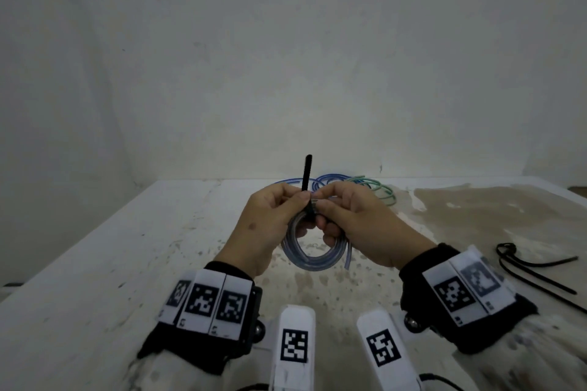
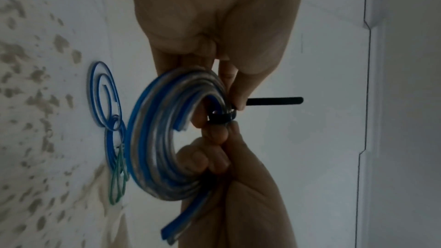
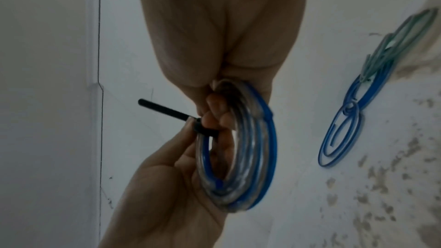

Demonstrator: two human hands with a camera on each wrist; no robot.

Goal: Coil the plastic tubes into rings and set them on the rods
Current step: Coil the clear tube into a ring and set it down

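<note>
Left hand (image 1: 266,222) and right hand (image 1: 352,219) both pinch the black strap (image 1: 307,181) round the coiled tube (image 1: 305,255), fingertips hiding the wrap.

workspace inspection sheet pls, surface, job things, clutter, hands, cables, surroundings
surface: white table, speckled, with a brown stained patch on its right side.
job's things: coiled tube held above the table, a black strap wrapped round it with the tail sticking up; loose blue tubes and green tubes lie at the far edge; no rods seen.
clutter: spare black straps at the right.
grippers: left hand pinches the strap at the coil; right hand grips the coil.
cables: nothing seen on the table.
surroundings: bare white wall.
</note>
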